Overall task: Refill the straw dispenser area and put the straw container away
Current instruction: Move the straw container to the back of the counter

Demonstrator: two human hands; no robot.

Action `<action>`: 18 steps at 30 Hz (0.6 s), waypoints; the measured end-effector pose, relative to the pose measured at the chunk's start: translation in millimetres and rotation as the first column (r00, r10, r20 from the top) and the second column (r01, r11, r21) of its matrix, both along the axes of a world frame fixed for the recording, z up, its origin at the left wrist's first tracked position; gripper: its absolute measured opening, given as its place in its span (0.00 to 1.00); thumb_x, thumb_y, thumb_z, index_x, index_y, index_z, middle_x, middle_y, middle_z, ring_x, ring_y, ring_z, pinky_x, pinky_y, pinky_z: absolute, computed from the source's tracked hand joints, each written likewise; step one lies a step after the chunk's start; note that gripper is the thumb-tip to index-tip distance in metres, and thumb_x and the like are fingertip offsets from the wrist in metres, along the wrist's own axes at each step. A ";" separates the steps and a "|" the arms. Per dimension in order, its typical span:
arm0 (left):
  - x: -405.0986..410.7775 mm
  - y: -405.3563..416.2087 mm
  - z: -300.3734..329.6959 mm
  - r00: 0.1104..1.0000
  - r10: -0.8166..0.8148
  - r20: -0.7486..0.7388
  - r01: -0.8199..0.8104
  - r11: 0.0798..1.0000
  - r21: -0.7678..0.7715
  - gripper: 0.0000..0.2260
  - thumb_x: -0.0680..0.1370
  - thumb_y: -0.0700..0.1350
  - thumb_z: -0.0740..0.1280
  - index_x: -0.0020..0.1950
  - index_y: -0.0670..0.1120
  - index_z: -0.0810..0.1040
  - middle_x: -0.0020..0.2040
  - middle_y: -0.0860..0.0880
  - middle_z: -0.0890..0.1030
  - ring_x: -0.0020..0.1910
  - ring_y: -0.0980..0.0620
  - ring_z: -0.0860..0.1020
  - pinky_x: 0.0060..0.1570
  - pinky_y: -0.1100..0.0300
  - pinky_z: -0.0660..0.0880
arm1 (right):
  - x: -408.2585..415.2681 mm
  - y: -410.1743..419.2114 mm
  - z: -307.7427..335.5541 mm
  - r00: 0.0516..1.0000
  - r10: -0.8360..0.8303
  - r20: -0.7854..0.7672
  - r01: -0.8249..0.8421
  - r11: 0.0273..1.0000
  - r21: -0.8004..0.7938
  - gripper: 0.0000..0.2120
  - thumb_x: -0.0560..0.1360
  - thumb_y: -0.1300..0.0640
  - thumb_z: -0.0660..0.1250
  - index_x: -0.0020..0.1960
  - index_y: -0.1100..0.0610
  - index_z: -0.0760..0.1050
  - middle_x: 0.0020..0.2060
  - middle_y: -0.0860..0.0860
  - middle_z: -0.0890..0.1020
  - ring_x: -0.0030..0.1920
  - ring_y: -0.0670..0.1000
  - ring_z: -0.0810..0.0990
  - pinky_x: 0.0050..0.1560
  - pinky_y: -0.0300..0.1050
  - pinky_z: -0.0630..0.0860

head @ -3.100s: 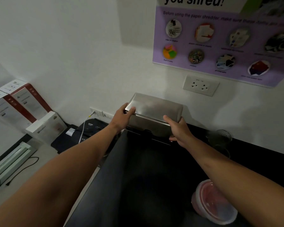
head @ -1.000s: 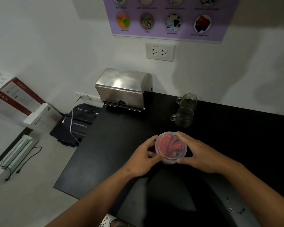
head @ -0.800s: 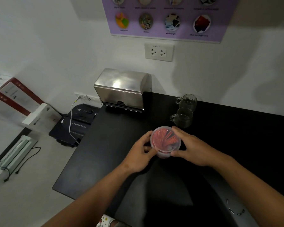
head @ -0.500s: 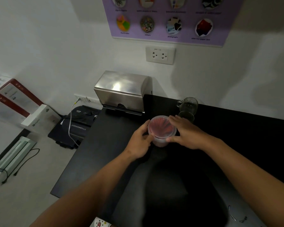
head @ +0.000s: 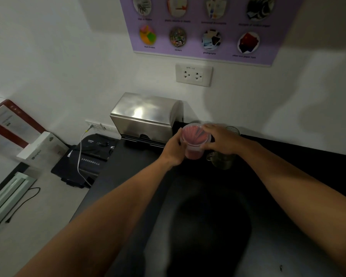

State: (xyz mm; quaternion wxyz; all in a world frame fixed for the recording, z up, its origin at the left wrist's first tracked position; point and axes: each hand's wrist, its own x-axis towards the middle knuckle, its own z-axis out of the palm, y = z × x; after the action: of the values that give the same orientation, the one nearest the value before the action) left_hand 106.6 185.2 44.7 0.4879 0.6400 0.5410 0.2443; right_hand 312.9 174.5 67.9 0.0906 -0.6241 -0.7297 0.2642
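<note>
My left hand [head: 173, 148] and right hand [head: 221, 139] are both wrapped around the straw container [head: 195, 139], which I've carried from the middle of the bench [head: 128, 176] up to the back, just right of the steel dispenser [head: 146, 118] and beside the glass mugs [head: 221, 160]. With the dispenser shut, I judge the refill done, and I'm putting the container away.

A single head-worn wide-angle view looks forward and down along both forearms across a black counter [head: 128, 176] toward the white wall [head: 68, 56], from close, with the floor [head: 38, 226] visible at left.
</note>
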 end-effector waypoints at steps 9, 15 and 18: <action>18.7 39.9 -3.0 0.999 -0.043 0.019 0.043 0.998 0.035 0.26 0.79 0.36 0.66 0.78 0.45 0.69 0.48 0.62 0.77 0.42 0.63 0.78 0.38 0.67 0.77 | 14.5 33.5 0.4 0.999 -0.019 -0.051 0.018 1.000 -0.014 0.39 0.75 0.49 0.77 0.81 0.58 0.65 0.78 0.56 0.71 0.76 0.57 0.71 0.75 0.59 0.68; 27.6 49.0 -5.4 0.999 -0.010 0.034 0.006 0.996 0.093 0.17 0.83 0.34 0.64 0.72 0.40 0.73 0.47 0.52 0.79 0.35 0.62 0.79 0.26 0.75 0.74 | 19.6 41.2 -2.7 0.994 -0.008 -0.109 0.011 1.000 0.029 0.34 0.74 0.52 0.78 0.76 0.57 0.71 0.70 0.56 0.78 0.68 0.56 0.77 0.70 0.56 0.73; 32.0 52.0 -6.4 1.000 -0.005 0.028 0.001 0.993 0.118 0.16 0.83 0.37 0.65 0.71 0.41 0.74 0.50 0.50 0.79 0.39 0.60 0.77 0.35 0.70 0.76 | 20.6 42.4 -5.9 0.993 -0.008 -0.119 0.014 0.999 0.047 0.34 0.74 0.53 0.78 0.76 0.57 0.71 0.71 0.56 0.78 0.69 0.56 0.77 0.70 0.54 0.72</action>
State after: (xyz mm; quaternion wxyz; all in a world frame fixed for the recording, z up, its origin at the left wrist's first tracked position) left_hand 138.6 237.2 38.3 0.4570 0.6650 0.5178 0.2842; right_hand 333.5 216.9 61.9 0.1502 -0.6088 -0.7258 0.2828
